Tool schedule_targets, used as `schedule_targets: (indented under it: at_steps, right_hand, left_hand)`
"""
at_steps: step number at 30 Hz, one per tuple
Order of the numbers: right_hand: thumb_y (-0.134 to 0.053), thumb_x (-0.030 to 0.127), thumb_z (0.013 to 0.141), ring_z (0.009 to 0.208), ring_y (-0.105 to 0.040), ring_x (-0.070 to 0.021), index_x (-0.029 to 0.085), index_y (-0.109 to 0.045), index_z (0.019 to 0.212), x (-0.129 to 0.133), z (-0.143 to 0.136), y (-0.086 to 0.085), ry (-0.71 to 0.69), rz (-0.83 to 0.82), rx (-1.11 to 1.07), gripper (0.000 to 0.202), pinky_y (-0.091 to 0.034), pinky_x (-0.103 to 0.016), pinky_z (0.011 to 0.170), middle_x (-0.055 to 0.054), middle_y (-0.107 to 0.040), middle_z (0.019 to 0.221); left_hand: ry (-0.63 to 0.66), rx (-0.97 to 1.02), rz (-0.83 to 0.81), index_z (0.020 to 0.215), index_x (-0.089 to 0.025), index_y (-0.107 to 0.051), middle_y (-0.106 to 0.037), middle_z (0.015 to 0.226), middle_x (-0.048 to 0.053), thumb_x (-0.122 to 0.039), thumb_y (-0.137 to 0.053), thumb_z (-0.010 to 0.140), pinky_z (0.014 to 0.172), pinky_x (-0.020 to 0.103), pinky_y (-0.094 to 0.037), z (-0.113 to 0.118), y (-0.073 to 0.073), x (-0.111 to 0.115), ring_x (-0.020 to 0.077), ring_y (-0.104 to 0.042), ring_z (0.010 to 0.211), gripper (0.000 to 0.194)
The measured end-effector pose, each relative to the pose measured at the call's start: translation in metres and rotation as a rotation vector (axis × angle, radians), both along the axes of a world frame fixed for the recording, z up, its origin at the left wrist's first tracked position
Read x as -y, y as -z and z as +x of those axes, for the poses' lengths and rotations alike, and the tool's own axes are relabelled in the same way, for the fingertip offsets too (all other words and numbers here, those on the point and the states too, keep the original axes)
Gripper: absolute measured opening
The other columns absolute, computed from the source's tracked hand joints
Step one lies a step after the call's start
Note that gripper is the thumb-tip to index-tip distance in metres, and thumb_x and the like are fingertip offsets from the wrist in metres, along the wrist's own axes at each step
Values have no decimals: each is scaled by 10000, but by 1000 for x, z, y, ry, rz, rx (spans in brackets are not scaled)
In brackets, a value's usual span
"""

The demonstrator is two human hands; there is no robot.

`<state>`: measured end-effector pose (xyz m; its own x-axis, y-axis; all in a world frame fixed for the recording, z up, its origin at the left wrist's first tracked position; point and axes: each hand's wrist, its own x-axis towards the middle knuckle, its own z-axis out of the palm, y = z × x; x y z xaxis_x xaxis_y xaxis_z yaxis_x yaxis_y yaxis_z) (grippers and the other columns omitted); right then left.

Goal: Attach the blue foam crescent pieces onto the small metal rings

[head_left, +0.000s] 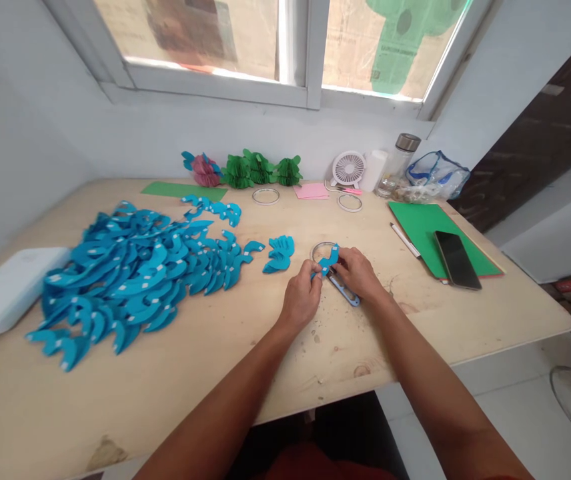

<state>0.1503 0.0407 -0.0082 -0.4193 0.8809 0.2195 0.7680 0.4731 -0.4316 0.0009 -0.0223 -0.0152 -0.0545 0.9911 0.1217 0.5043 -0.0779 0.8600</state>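
A curved blue paper piece (pixel 329 261) with small white squares on it is held between my two hands, over the table. My left hand (pixel 304 291) pinches its near left end. At the other side, my right hand (pixel 358 272) has its fingers closed at the piece's right edge. Beneath the hands lie a roll of tape (pixel 319 247), partly covered, and a light blue utility knife (pixel 343 291). Just left of my hands sits a small stack of folded blue paper pieces (pixel 280 254). Farther left spreads a large heap of similar blue pieces (pixel 135 267).
Green paper ornaments (pixel 261 168) and a small white fan (pixel 348 169) stand along the wall. A glass bottle (pixel 398 163) is at the back right. On the right, a phone (pixel 456 259) rests on green sheets (pixel 415 227) beside a pen (pixel 405 240). A white device (pixel 13 287) lies far left.
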Motion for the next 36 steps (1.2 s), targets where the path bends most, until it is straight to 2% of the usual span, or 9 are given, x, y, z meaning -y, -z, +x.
schedule_targets:
  at_steps: [21,36]
  right_hand:
    - [-491,150,816,809,-492,-189,201,-575,772,3,-2,-4,5,80,49,108,-353,-279,714,-44,-588,794]
    - [-502,171,821,812,-486,-189,197,-552,786,1,-4,-2,5,32,70,67,-363,-276,708,-45,-588,802]
  left_hand:
    - [-7,28,21,831,-218,-477,-552,601,-31,-229,-379,807,617,259,-392,-1,3,-2,153,-549,588,101]
    - [-11,37,20,847,-217,-482,-559,607,-28,-230,-382,810,623,263,-407,0,4,-3,153,-554,592,107]
